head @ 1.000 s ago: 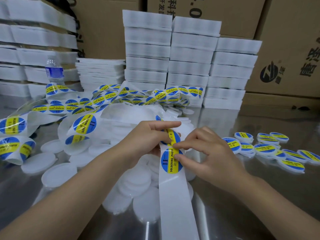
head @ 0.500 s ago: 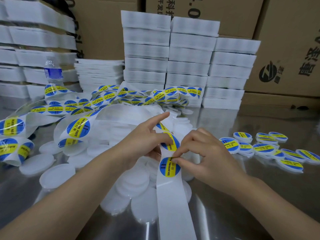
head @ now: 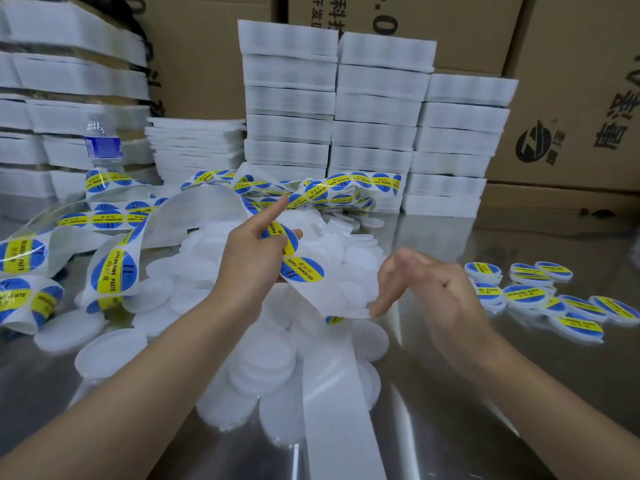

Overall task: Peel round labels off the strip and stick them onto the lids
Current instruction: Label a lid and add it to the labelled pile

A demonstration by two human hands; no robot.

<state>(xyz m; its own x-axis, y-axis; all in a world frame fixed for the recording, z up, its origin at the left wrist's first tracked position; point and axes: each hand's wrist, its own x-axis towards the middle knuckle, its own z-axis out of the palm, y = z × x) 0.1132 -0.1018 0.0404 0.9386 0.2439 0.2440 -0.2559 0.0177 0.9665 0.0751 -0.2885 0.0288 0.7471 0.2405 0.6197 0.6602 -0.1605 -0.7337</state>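
The round labels (head: 304, 271) just below the left fingers (head: 273, 211) are blue, crossed by a yellow band with dark lettering; the strip (head: 336, 410) carrying them is plain white; the lids (head: 263, 372) heaped beneath the fingertips are milky white and unmarked; right of the right fingers (head: 384, 299), labelled lids (head: 519, 294) show blue-and-yellow tops with white rims; the table (head: 502, 237) is silvery and mirror-like; beyond the fingertips, stacked boxes (head: 377, 109) are white and cartons (head: 571, 81) brown with black print.

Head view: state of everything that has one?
Strip, held up by left hand, backing below bare.
Left hand, grips strip, forefinger straight.
Right hand, blurred, grip unclear.
Label, unpeeled, on strip.
Pile lids, unlabelled.
Right lids, labelled, lying flat.
Bottle, upright.
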